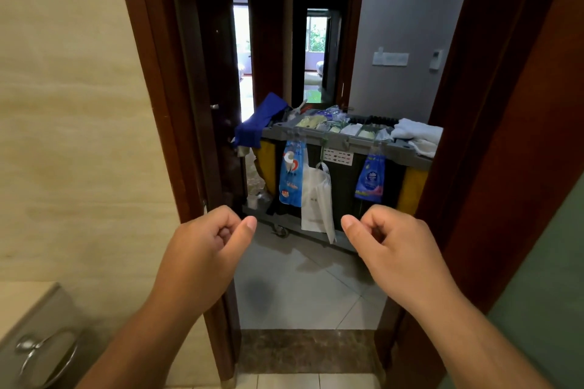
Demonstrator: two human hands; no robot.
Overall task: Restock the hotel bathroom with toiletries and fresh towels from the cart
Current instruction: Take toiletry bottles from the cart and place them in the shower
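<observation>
1. Left hand raised before the doorway, fingers curled loosely together, empty.
2. Right hand mirrored it, fingers curled, holding nothing.
3. Cart parked just outside the doorway, white towels piled at its top right end.

Left hand: raised at mid-height, bare forearm entering from lower left; fingers curled loosely into the palm, thumb extended toward centre; holds nothing. Right hand: mirrored pose, bare forearm entering from lower right; fingers curled, thumb pointing inward; holds nothing. Hands level, well apart.
</observation>
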